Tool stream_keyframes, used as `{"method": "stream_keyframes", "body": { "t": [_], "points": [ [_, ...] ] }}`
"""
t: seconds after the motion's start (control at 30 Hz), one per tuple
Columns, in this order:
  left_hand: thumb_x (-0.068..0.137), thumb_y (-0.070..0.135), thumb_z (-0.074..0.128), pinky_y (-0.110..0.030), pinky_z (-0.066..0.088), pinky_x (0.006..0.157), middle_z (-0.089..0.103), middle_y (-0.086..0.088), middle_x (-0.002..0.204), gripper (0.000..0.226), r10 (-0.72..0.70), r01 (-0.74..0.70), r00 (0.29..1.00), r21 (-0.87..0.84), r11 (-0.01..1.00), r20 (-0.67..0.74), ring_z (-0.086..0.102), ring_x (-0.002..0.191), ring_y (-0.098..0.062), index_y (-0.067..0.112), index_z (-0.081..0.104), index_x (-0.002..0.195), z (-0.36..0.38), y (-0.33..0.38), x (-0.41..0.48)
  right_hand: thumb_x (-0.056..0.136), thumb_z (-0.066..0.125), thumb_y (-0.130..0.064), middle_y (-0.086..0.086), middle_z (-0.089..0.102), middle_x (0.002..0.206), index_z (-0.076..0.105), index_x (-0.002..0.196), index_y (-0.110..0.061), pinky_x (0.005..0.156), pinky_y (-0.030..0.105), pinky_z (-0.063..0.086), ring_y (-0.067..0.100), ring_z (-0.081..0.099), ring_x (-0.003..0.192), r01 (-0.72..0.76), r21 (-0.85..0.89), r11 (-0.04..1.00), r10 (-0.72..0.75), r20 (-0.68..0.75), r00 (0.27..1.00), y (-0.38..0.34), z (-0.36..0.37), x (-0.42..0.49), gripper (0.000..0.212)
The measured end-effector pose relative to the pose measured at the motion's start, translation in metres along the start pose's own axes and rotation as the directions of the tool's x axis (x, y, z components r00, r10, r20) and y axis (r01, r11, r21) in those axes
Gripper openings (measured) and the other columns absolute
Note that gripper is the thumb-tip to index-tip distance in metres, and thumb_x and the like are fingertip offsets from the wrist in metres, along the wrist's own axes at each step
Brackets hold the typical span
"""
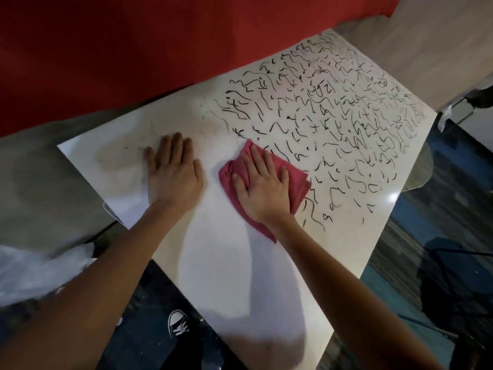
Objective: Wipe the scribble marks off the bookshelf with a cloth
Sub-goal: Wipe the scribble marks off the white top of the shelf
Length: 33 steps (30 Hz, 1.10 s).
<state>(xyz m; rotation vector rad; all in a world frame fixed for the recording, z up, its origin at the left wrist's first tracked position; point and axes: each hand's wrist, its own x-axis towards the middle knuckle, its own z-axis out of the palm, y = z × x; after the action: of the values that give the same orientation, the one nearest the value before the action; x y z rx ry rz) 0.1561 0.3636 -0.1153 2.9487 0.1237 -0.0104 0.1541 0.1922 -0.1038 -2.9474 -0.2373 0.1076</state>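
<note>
A white bookshelf panel (229, 263) lies flat below me, its right and far half covered in black scribble marks (333, 116). Its left and near part is wiped, with faint grey smears near the far left corner. My right hand (262, 188) presses flat on a folded pink cloth (296, 180) at the edge of the scribbled area, fingers spread over the cloth. My left hand (173, 172) rests flat on the bare white surface to the left of the cloth, fingers apart, holding nothing.
A red wall (133, 44) rises behind the panel. A black and white sneaker (179, 327) stands on the dark floor below the near edge. Crumpled clear plastic (34, 271) lies at the left. A dark chair frame (458, 276) stands at the right.
</note>
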Motion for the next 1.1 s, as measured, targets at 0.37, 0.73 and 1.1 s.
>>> {"method": "stream_keyframes", "body": {
  "t": [0.37, 0.73, 1.1],
  "points": [
    [0.088, 0.038, 0.001, -0.047, 0.004, 0.116, 0.015, -0.010, 0.159, 0.073, 0.018, -0.018, 1.000, 0.004, 1.000, -0.017, 0.011, 0.147, -0.026, 0.008, 0.020, 0.152, 0.000, -0.001, -0.006, 0.097, 0.022, -0.046, -0.005, 0.010, 0.160, 0.020, 0.152, -0.023, 0.117, 0.049, 0.009, 0.018, 0.008, 0.148, 0.073, -0.019, 0.997, -0.074, -0.035, 0.997, -0.007, 0.008, -0.011, 0.060],
    [0.096, 0.034, 0.008, -0.049, 0.004, 0.116, 0.019, -0.011, 0.158, 0.063, 0.019, -0.019, 0.998, 0.000, 1.000, -0.058, 0.013, 0.147, -0.027, 0.009, 0.022, 0.151, 0.004, -0.002, -0.005, 0.088, 0.010, -0.056, -0.009, 0.011, 0.160, 0.022, 0.151, -0.028, 0.116, 0.048, 0.006, 0.014, 0.005, 0.148, 0.135, -0.019, 0.991, -0.135, 0.003, 0.991, -0.012, 0.003, -0.007, 0.071],
    [0.087, 0.039, -0.002, -0.050, 0.006, 0.116, 0.025, -0.013, 0.156, 0.076, 0.031, -0.032, 0.998, -0.034, 0.999, -0.049, 0.019, 0.145, -0.029, 0.007, 0.030, 0.149, 0.003, -0.004, -0.006, 0.094, 0.012, -0.052, -0.006, 0.004, 0.161, 0.011, 0.153, -0.025, 0.117, 0.046, 0.005, 0.015, 0.001, 0.148, -0.007, -0.008, 1.000, 0.007, -0.028, 1.000, -0.014, 0.009, 0.042, 0.065]
  ]
}}
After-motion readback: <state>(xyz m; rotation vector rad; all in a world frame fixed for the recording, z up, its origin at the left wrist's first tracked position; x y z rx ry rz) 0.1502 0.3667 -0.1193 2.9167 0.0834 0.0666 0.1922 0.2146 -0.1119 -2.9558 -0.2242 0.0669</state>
